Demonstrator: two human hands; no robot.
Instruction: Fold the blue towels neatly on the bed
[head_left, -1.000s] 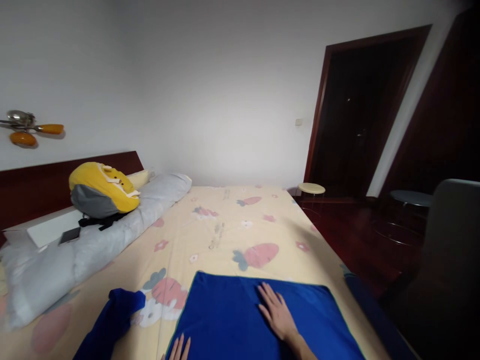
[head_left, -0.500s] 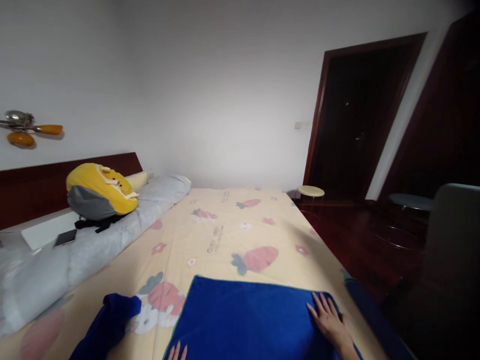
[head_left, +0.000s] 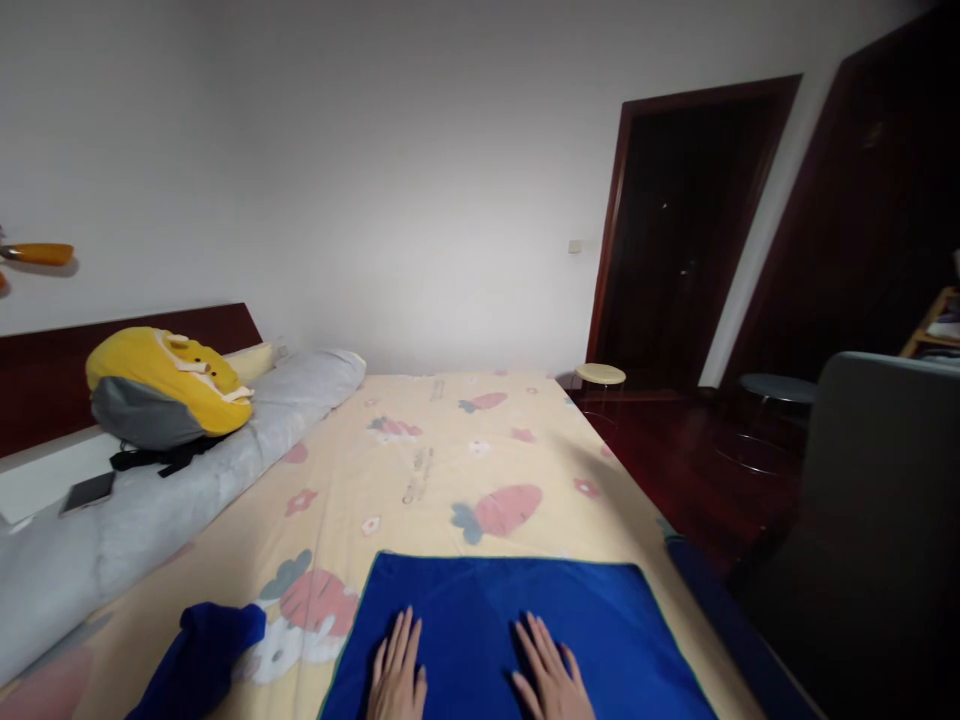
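A blue cloth (head_left: 465, 610) with a thin green edge lies spread flat on the bed (head_left: 450, 460), its near part cut off by the frame. My left hand (head_left: 399, 670) rests palm down on its left half, fingers extended and holding nothing. On the right of the cloth's middle lies my right hand (head_left: 551, 668), also flat, with its fingers spread and nothing in them. Another blue cloth (head_left: 199, 655) sits crumpled on the sheet to the left.
A yellow and grey bag (head_left: 169, 390) and a dark phone (head_left: 88, 492) are on the left, by a long grey bolster (head_left: 180, 500). Stools (head_left: 600, 374) and a grey chair back (head_left: 885, 460) stand on the right. Dark blue fabric (head_left: 739, 630) hangs along the bed's right edge.
Both hands have moved inward on the cloth, my left hand forward into fuller view and my right hand leftward from the far right corner. The view has turned slightly right.
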